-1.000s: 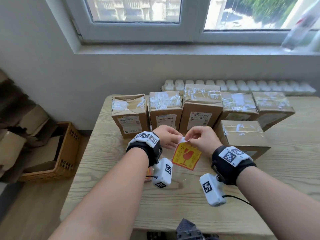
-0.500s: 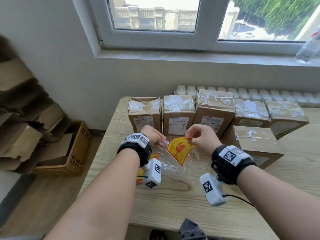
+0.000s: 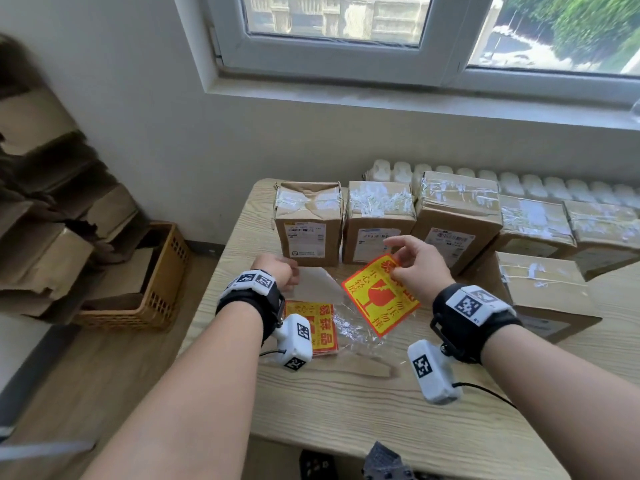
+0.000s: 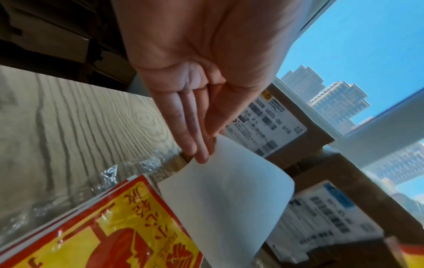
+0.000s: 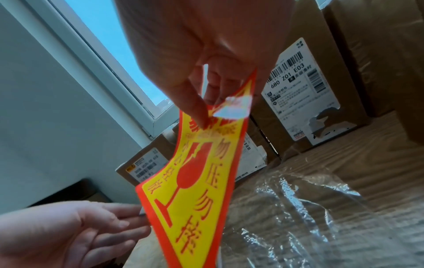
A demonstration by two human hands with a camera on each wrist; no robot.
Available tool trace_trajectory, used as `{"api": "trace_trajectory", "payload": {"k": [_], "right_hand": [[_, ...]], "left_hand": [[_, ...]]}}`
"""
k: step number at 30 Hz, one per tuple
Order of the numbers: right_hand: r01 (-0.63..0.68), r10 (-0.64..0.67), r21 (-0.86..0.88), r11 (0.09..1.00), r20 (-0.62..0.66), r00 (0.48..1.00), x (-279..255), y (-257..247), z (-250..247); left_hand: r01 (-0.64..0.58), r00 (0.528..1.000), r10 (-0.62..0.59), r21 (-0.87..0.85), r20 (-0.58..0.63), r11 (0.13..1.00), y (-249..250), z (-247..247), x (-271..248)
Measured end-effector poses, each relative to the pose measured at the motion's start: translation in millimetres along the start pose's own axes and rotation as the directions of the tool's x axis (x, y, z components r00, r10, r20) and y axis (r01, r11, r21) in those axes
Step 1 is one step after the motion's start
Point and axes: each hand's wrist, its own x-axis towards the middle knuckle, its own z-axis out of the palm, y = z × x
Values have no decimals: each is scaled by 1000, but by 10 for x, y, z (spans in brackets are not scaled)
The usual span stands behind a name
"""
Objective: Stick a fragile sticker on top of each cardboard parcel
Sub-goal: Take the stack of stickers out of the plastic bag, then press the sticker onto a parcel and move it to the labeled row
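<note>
White wall [image 3: 138,116], sunlit window [image 3: 346,32], wooden table [image 3: 346,410], wicker basket [image 3: 152,289]

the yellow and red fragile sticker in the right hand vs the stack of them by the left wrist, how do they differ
The peeled yellow and red fragile sticker hangs pinched in the right hand, lifted and curved; the stack of stickers lies flat on the wooden table. The held one is single and bare; the stack sits on crinkled clear plastic wrap. Both share one printed design.

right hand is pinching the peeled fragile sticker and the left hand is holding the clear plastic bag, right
Not quite. The right hand does pinch the peeled fragile sticker, but the left hand holds the white backing paper, not the clear plastic bag, which lies on the table. The left wrist view shows it.
</note>
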Motion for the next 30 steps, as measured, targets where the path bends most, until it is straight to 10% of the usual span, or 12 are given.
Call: {"api": "trace_trajectory", "payload": {"k": [16,24,30], "right_hand": [[95,-83,-140,986,91,992,-91,-87,-388],[157,-165,-108,982,-64,984,-203,-85,-887],[-28,45,78,997,-217,975,-262,185,-1532]], "left_hand": [[-342,848,165,282,504,896,678,626,-385],[-325,863,184,239,470,915,1002,955,-726],[-293,891,261,30,372,956,1265,1312,-951]]}}
